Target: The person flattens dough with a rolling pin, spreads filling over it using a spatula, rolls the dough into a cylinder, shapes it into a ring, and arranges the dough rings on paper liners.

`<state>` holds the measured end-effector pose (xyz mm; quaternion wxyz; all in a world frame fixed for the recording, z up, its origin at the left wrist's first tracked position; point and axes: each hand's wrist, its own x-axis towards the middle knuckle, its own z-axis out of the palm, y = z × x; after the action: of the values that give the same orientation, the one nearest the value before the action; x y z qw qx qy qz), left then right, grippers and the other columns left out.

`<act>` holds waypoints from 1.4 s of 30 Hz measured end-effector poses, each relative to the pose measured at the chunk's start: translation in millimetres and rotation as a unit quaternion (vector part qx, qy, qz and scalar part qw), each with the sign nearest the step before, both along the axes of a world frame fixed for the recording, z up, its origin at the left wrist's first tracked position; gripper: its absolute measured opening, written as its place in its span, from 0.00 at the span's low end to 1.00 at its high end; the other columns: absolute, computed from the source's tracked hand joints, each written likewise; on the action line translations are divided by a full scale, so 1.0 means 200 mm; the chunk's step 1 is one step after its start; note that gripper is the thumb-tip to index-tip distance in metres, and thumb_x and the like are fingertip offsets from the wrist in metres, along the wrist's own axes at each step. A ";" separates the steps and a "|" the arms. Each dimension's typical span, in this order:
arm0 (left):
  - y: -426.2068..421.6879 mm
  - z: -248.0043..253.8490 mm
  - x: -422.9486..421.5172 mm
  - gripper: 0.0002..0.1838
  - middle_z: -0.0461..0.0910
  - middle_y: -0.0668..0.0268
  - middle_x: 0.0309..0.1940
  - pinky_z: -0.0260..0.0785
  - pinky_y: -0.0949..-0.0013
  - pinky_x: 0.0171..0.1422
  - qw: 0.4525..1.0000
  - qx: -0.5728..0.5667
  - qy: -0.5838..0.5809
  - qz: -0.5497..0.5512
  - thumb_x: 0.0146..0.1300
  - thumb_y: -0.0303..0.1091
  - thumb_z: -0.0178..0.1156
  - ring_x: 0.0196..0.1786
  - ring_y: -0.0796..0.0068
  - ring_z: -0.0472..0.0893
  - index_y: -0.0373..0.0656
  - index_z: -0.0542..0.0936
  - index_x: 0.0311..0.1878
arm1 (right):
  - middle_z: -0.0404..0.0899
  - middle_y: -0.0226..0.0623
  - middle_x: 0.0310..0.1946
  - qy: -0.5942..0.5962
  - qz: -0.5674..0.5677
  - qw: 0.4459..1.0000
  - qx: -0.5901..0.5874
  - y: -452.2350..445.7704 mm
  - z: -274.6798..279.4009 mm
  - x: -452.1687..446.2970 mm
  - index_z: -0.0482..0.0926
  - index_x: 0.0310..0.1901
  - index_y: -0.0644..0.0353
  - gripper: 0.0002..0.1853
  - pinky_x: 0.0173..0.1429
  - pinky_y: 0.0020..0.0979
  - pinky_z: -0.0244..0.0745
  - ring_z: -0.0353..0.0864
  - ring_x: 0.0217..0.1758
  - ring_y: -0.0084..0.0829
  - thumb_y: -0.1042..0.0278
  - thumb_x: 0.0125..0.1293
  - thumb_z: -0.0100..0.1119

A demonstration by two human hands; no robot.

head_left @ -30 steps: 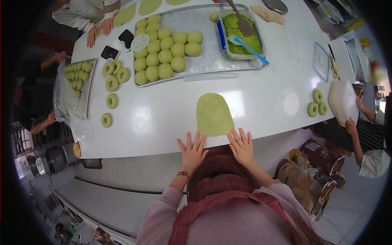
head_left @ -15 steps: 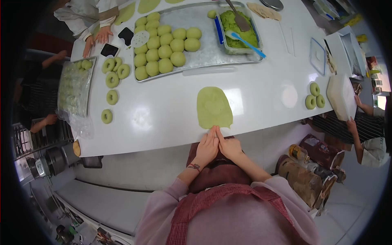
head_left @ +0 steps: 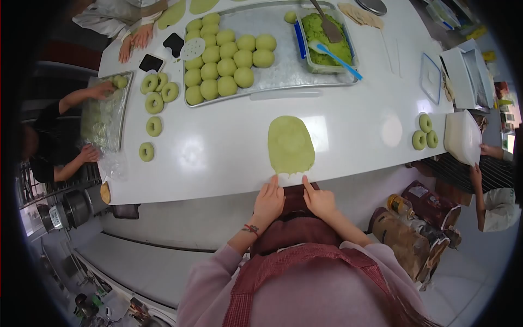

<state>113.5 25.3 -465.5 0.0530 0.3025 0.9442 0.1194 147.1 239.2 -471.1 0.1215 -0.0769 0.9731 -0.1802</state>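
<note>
The left hand (head_left: 269,204) and right hand (head_left: 320,203) hold nothing, forefingers extended, at the near edge of the green dough sheet (head_left: 291,143), flat on the table (head_left: 218,169). Seemingly edge-thinning; more pressing needs light fingertips.

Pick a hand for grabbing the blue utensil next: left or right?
Right, probably: the right hand sits nearer the blue utensil, whose handle juts that way past the tub.

at the centre, a hand could pass either side of the flat dough (head_left: 291,143); farther up, the tray (head_left: 284,61) and tub (head_left: 327,69) stand in the way.
</note>
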 end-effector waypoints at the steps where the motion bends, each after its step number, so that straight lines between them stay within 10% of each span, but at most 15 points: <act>1: 0.01 0.04 -0.05 0.13 0.73 0.43 0.66 0.63 0.59 0.70 1.000 0.001 0.008 -0.001 0.61 0.39 0.61 0.72 0.57 0.69 0.39 0.75 0.39 | 0.76 0.38 0.12 0.040 0.007 0.999 -0.004 0.02 -0.01 -0.04 0.64 0.74 0.56 0.33 0.22 0.43 0.75 0.77 0.13 0.39 0.60 0.68 0.56; 7: -0.06 0.02 -0.07 0.17 0.71 0.50 0.70 0.60 0.56 0.73 0.999 -0.025 -0.023 0.037 0.59 0.41 0.65 0.75 0.60 0.66 0.39 0.75 0.43 | 0.77 0.41 0.12 0.033 -0.017 0.999 -0.013 0.13 -0.07 -0.03 0.56 0.78 0.55 0.37 0.22 0.47 0.75 0.77 0.13 0.43 0.55 0.71 0.54; 9: -0.11 0.05 -0.09 0.18 0.72 0.51 0.69 0.60 0.56 0.74 0.998 -0.025 -0.036 0.047 0.59 0.42 0.66 0.74 0.61 0.67 0.39 0.76 0.45 | 0.77 0.40 0.13 -0.047 -0.032 0.998 0.018 0.18 0.08 -0.08 0.67 0.72 0.54 0.30 0.24 0.48 0.74 0.78 0.15 0.46 0.56 0.71 0.55; 12: -0.09 0.11 -0.35 0.21 0.74 0.53 0.66 0.59 0.52 0.76 0.992 -0.027 -0.077 0.098 0.64 0.40 0.62 0.73 0.64 0.69 0.38 0.77 0.55 | 0.81 0.40 0.23 0.138 -0.122 0.979 -0.082 0.39 0.18 -0.46 0.83 0.49 0.57 0.13 0.32 0.46 0.75 0.82 0.25 0.47 0.59 0.69 0.59; 15: 0.16 0.01 -0.66 0.29 0.68 0.56 0.72 0.52 0.45 0.79 0.988 0.124 -0.057 0.075 0.67 0.45 0.59 0.76 0.58 0.64 0.42 0.71 0.68 | 0.76 0.44 0.42 0.333 -0.211 0.918 -0.055 0.59 0.36 -1.08 0.74 0.54 0.63 0.18 0.46 0.43 0.74 0.78 0.42 0.47 0.67 0.64 0.64; 18: 0.36 -0.06 -0.76 0.36 0.59 0.60 0.77 0.43 0.34 0.80 1.000 -0.004 0.011 -0.013 0.69 0.54 0.55 0.80 0.50 0.55 0.53 0.62 0.77 | 0.75 0.49 0.43 0.365 -0.213 0.906 0.006 0.70 0.34 -1.44 0.68 0.56 0.62 0.22 0.44 0.44 0.75 0.79 0.39 0.50 0.71 0.62 0.64; 20: 0.41 -0.07 -0.77 0.38 0.52 0.64 0.81 0.38 0.26 0.77 1.000 -0.012 -0.003 -0.005 0.68 0.61 0.53 0.81 0.43 0.47 0.60 0.59 0.79 | 0.76 0.51 0.42 0.122 -0.219 0.965 0.076 0.67 0.33 -1.62 0.64 0.56 0.59 0.25 0.42 0.45 0.78 0.82 0.40 0.52 0.74 0.60 0.63; 26: 0.45 0.06 -0.86 0.40 0.53 0.62 0.80 0.35 0.25 0.76 0.994 -0.044 -0.093 0.028 0.69 0.62 0.52 0.80 0.47 0.52 0.56 0.58 0.79 | 0.79 0.49 0.41 0.041 -0.075 0.984 0.156 0.54 0.65 -1.90 0.65 0.57 0.54 0.21 0.39 0.48 0.80 0.85 0.40 0.50 0.78 0.63 0.53; 31: 0.45 0.17 -1.23 0.35 0.69 0.51 0.70 0.56 0.54 0.77 0.964 0.222 -0.050 0.140 0.69 0.44 0.60 0.72 0.57 0.70 0.43 0.62 0.76 | 0.82 0.47 0.36 0.052 -0.050 0.997 0.040 0.77 0.68 -1.88 0.66 0.63 0.50 0.25 0.39 0.48 0.79 0.84 0.38 0.51 0.79 0.63 0.48; 34: 0.62 0.21 -1.53 0.33 0.69 0.49 0.70 0.62 0.57 0.74 0.868 0.378 -0.228 0.228 0.72 0.37 0.56 0.71 0.53 0.71 0.38 0.60 0.76 | 0.82 0.47 0.34 0.116 -0.033 0.991 0.057 0.71 0.60 -1.94 0.65 0.69 0.49 0.32 0.37 0.47 0.79 0.84 0.35 0.50 0.79 0.62 0.50; 42: 0.84 0.11 -1.92 0.34 0.67 0.46 0.72 0.67 0.65 0.68 0.782 0.527 -0.244 0.228 0.73 0.28 0.48 0.71 0.56 0.72 0.37 0.49 0.80 | 0.84 0.47 0.37 0.052 -0.080 0.995 0.040 0.56 0.40 -2.00 0.73 0.68 0.51 0.30 0.37 0.47 0.82 0.86 0.34 0.48 0.77 0.62 0.54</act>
<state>-270.9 193.8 -442.5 0.0854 0.0199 0.7310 0.6767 -252.6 351.7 -390.7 0.0589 -0.0028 0.9875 -0.1462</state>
